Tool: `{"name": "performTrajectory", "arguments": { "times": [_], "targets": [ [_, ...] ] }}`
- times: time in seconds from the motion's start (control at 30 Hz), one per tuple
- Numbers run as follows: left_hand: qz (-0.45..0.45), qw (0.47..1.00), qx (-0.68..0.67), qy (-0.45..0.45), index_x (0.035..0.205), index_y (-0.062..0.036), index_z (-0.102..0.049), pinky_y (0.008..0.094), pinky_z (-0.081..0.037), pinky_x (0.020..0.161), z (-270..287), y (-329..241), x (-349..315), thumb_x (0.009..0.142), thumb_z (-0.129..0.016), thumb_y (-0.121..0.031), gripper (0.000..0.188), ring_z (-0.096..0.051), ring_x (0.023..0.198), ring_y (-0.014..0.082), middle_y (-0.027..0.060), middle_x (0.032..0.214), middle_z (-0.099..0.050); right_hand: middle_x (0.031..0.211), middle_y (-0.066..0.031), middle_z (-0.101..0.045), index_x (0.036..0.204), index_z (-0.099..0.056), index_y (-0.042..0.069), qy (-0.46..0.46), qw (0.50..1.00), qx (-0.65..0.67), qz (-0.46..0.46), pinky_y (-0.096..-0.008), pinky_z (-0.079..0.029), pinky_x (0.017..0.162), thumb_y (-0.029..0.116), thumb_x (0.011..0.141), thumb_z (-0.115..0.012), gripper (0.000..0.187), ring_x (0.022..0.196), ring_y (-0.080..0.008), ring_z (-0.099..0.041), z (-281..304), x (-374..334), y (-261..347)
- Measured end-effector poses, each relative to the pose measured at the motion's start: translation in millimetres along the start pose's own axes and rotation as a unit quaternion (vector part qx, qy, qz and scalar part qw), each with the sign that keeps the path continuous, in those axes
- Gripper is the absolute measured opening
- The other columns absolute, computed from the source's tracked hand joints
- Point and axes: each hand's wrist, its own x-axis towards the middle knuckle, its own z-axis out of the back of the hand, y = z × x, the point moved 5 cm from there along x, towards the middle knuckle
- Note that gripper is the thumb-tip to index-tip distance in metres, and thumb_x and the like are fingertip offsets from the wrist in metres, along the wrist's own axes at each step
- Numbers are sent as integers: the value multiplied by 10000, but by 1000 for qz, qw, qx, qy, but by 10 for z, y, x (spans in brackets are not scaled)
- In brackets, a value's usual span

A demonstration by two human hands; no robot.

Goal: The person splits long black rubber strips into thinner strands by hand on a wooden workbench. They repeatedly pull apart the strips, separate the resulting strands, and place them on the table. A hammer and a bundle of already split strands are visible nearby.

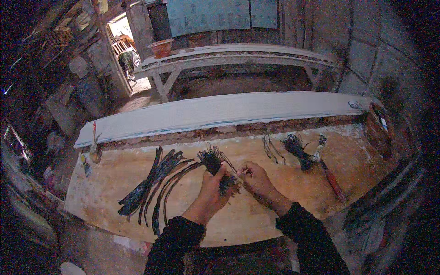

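My left hand [214,185] is wrapped round a bundle of dark, thin strands [210,160] with looped tips fanning out above the fingers. Close beside it, my right hand [256,179] has its fingers pinched together at a thin light-brown strand that runs up along the bundle. Whether the strands are wire or fibre cannot be made out. To the left of my hands lies a thick bunch of long dark strips [151,183]. Several loose curved strips [167,195] stretch between that bunch and my left hand.
Right of my hands lie a second dark bundle [297,149], a few loose looped strands [273,150] and a red-handled tool [331,179]. A pale board [220,109] edges the far side of the wooden table [256,220]. Behind stands a long bench [238,57] with an orange pot [161,47].
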Motion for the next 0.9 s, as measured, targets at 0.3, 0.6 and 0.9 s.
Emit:
{"name": "performTrajectory", "arguments": {
  "times": [0.3,0.6,0.9],
  "targets": [
    [15,999,40,5,960,-139,-469,349,-550,551,13,60,15,866,-659,-175,215,-604,696,177,20,812,-552,805,-41,-592,893,-544,43,71,976,195,-69,-279,-478,563,112,924,-588,88,671,-124,-565,-188,-120,84],
    [13,997,69,13,886,-99,-506,342,-488,446,-85,-55,-71,921,-587,-232,160,-609,573,226,67,734,-602,761,-28,-583,887,-549,62,73,981,171,-57,-256,-433,509,139,922,-602,100,621,-102,-534,-135,-18,-25],
    [13,999,44,-15,931,-90,-489,362,-475,397,-88,-47,-71,927,-581,-206,149,-617,560,253,68,731,-580,729,27,-530,903,-566,92,-38,995,89,-29,-221,-380,469,163,907,-621,90,566,-55,-448,-10,16,-98]
  ]
}}
